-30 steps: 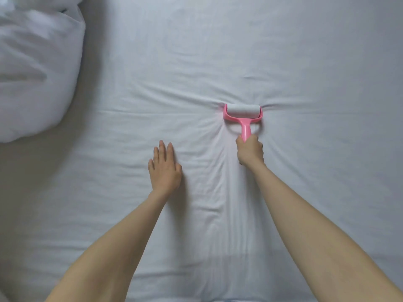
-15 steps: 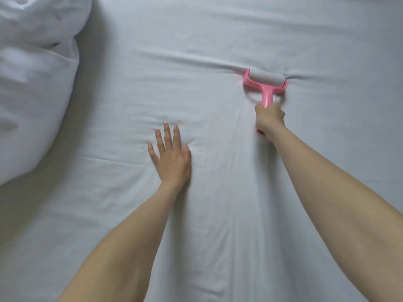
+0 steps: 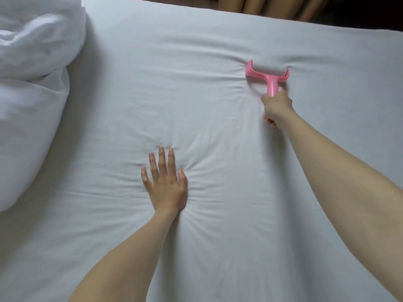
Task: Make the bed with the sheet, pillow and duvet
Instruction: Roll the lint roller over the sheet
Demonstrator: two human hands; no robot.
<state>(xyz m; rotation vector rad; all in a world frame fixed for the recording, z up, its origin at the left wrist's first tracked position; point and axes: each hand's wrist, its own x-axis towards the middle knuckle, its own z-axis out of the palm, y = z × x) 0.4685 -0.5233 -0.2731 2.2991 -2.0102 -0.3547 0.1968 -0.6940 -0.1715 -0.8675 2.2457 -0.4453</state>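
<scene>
One step looks done: our left hand [image 3: 165, 184], fingers spread, presses the fitted sheet [image 3: 196, 83], right hand [image 3: 276, 107] grips the lint roller [image 3: 267, 76], duvet [image 3: 32, 83] left of them waits.

two bare forearms, no sleeves, watch or bands visible up to the frame edge. left hand [image 3: 165, 184]: no rings, short unpainted nails with pale tips. right hand [image 3: 277, 106]: seen from the back, no jewellery, nails hidden.
</scene>
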